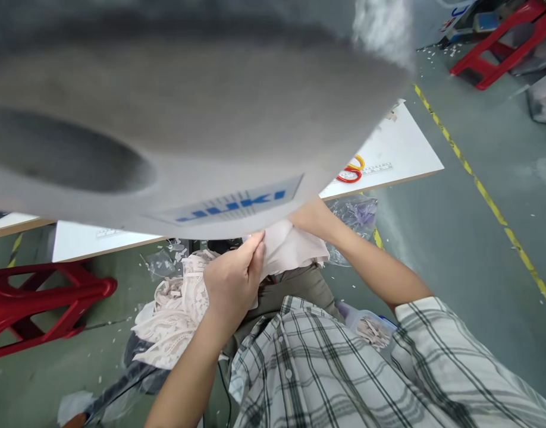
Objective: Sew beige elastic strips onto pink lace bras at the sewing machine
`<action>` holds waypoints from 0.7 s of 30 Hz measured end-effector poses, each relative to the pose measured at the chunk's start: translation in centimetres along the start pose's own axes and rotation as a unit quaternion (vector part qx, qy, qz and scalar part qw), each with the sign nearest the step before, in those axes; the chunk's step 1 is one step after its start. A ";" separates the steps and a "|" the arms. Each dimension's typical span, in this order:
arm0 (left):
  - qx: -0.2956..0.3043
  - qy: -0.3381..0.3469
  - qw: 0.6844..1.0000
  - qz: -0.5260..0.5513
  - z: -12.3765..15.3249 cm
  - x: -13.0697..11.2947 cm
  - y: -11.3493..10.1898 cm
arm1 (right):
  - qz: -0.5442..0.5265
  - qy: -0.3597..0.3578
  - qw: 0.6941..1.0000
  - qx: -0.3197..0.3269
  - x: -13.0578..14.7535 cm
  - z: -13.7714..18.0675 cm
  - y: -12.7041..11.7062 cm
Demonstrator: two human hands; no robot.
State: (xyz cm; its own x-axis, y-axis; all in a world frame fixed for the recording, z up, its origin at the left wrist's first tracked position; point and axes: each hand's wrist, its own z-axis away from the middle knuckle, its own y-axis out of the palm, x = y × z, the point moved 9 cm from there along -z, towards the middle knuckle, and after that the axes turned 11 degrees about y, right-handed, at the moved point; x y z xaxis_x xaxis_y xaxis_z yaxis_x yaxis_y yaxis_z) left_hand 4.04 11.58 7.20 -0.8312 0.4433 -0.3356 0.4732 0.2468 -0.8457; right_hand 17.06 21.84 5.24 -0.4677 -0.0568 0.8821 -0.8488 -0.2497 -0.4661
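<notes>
A sewing machine head with a blue JUKI label fills the upper view, close to the camera. Just below its lower edge, my left hand is closed, its thumb and forefinger pinching the edge of a pale pink fabric piece. At the fabric's upper right lies my right hand, partly hidden by the machine, so its fingers do not show. The fabric drapes down over my lap. Left of my left hand hangs a heap of pale pink lace pieces. Needle and presser foot are out of sight.
On the white table at right lie red and orange handled scissors and a clear ruler. Red stools stand at left and far right. A small plastic bin of scraps sits beside my right side.
</notes>
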 end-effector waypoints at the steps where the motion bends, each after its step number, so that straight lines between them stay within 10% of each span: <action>1: 0.000 0.001 1.000 0.000 0.0 0.0 0.0 | -0.001 0.000 1.000 -0.001 0.0 0.1 0.0; 21: 0.005 -0.006 1.000 0.003 0.2 0.0 0.1 | 0.000 0.013 1.000 -0.003 -0.4 0.1 0.2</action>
State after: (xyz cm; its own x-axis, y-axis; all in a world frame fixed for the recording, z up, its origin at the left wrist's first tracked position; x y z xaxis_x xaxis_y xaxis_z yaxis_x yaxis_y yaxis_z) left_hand 4.04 11.39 7.01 -0.8324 0.4336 -0.3451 0.4745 0.2360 -0.8481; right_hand 17.05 21.74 4.83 -0.4746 -0.0313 0.8796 -0.8496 -0.2447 -0.4672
